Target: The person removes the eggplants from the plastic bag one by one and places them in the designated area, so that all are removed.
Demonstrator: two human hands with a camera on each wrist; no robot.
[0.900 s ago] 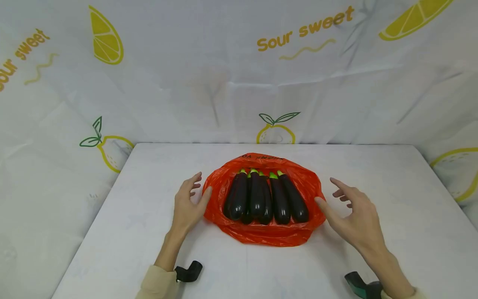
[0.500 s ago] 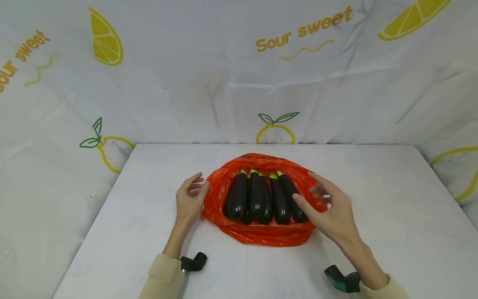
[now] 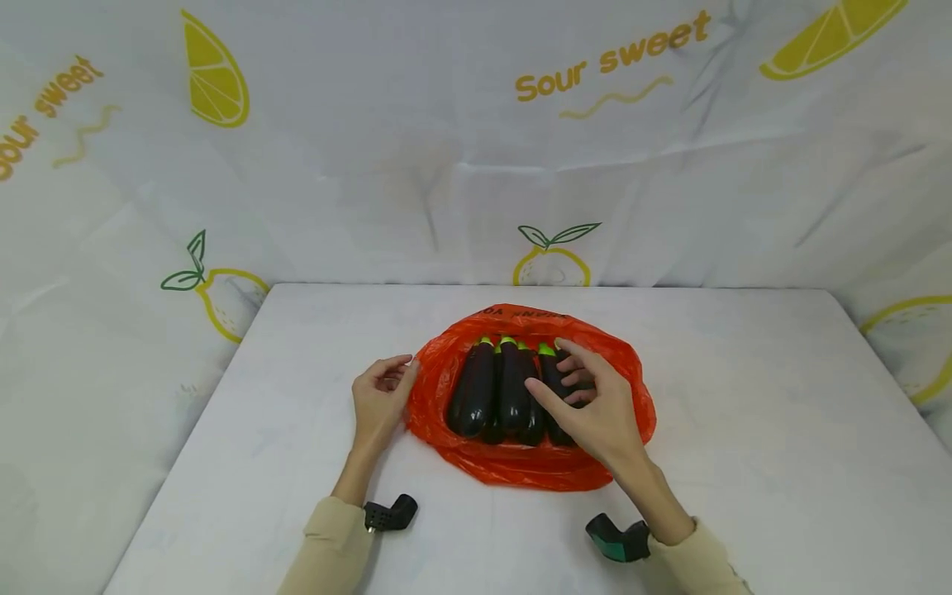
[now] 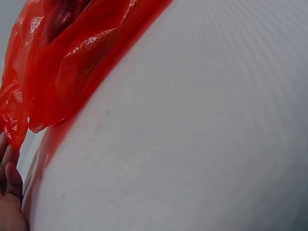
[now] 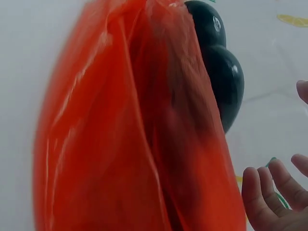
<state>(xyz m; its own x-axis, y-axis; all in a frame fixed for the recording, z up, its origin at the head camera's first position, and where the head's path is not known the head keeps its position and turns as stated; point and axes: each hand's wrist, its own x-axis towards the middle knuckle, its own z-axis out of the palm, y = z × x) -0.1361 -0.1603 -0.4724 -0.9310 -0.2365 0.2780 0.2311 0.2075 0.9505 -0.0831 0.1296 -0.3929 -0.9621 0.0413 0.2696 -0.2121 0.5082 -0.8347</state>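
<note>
Several glossy dark purple eggplants (image 3: 513, 388) with green tops lie side by side in a spread red plastic bag (image 3: 491, 469). My left hand (image 3: 378, 401) is at the bag's left rim, fingers loosely bent; in the left wrist view its fingertips (image 4: 13, 171) are right at a hanging corner of the red plastic. Over the rightmost eggplants hovers my right hand (image 3: 598, 405), thumb and fingers spread apart with nothing between them. It hides part of those eggplants. In the right wrist view, its fingers (image 5: 281, 183) appear apart from two rounded eggplant ends (image 5: 226, 82).
The bag lies on a white-covered table (image 3: 744, 413). Behind it hangs a white cloth (image 3: 357, 190) printed with lemons and lettering. Each wrist wears a black camera mount, the left one (image 3: 392, 513) and the right one (image 3: 619, 537).
My right hand has moved left from beside the bag to over the right-hand eggplants. My left hand has shifted slightly at the bag's left rim. The eggplants have stayed in place.
</note>
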